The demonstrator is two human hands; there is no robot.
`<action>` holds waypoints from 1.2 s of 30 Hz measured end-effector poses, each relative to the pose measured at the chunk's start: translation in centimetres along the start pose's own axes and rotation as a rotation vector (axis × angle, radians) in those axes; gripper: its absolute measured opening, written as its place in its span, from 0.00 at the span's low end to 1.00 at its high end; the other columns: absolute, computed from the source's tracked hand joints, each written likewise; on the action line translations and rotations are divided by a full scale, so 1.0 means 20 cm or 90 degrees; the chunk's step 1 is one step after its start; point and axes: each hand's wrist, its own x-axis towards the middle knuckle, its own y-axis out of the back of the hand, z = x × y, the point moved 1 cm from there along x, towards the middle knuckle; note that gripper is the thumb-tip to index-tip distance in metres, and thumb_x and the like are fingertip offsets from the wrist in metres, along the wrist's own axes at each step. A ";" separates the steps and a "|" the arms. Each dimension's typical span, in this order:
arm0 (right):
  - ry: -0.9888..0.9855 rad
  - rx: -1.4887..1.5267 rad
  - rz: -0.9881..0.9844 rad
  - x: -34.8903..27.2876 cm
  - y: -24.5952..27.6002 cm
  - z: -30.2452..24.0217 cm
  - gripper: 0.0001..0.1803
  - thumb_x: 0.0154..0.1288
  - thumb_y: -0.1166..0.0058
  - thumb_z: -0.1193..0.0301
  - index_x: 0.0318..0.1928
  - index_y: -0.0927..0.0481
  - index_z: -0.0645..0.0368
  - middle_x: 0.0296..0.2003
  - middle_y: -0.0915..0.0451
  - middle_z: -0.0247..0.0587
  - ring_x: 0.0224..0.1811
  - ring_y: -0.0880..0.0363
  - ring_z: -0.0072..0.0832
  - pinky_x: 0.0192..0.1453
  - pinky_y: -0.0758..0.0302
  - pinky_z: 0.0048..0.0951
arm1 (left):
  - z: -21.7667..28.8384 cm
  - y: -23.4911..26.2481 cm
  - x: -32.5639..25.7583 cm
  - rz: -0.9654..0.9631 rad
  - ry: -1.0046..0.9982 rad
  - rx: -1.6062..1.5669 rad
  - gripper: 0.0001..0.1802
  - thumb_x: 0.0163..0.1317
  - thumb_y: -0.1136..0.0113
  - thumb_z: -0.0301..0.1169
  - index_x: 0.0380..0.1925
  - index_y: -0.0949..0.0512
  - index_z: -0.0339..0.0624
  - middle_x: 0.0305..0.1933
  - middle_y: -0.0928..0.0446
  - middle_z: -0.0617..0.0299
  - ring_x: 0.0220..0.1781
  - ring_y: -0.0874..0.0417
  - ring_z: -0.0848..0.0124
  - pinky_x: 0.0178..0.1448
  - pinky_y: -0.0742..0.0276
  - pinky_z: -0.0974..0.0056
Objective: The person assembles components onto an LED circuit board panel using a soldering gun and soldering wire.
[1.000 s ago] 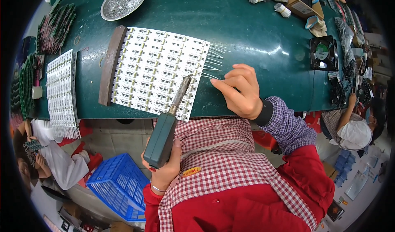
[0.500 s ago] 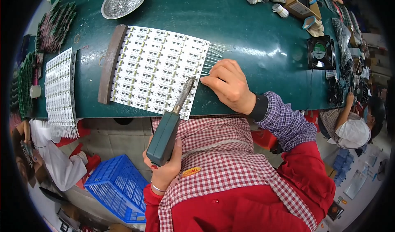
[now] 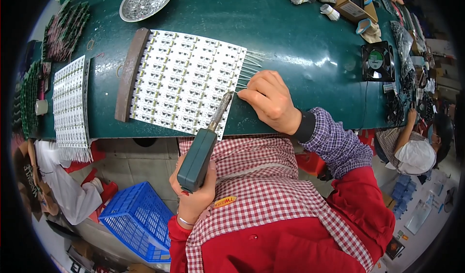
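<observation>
Left hand (image 3: pixel 193 190) raised, grip clamped on soldering tool (image 3: pixel 199 157); right hand (image 3: pixel 269 101) fingertips together on wire leads (image 3: pixel 249 67).

bright, even overhead light | glare on green table (image 3: pixel 300 55) | sharp centre | fisheye-bent, dark rim

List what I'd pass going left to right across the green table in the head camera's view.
Small white panel of boards → brown bar → large white panel of boards → tip of the soldering tool held by the left hand → right hand on the thin wires → black fan.
</observation>
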 end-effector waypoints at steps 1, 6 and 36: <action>0.000 -0.003 0.000 0.00 0.00 0.00 0.13 0.46 0.34 0.80 0.36 0.18 0.61 0.31 0.24 0.38 0.38 0.22 0.36 0.44 0.27 0.36 | 0.01 0.00 0.00 -0.002 0.002 0.008 0.10 0.54 0.34 0.18 0.38 0.19 0.29 0.36 0.18 0.52 0.31 0.15 0.67 0.34 0.23 0.66; 0.006 -0.003 0.005 0.00 0.00 0.00 0.13 0.47 0.34 0.80 0.36 0.19 0.61 0.31 0.24 0.38 0.37 0.22 0.37 0.44 0.27 0.36 | -0.01 0.01 -0.01 0.011 -0.021 0.014 0.10 0.54 0.34 0.19 0.37 0.19 0.29 0.34 0.19 0.53 0.29 0.16 0.67 0.32 0.23 0.66; 0.005 -0.012 0.002 0.00 0.00 0.00 0.13 0.48 0.33 0.79 0.36 0.18 0.60 0.31 0.24 0.37 0.38 0.22 0.36 0.47 0.27 0.37 | -0.09 0.00 -0.10 0.035 0.030 -0.022 0.16 0.57 0.31 0.22 0.46 0.19 0.28 0.41 0.16 0.54 0.37 0.15 0.68 0.41 0.20 0.67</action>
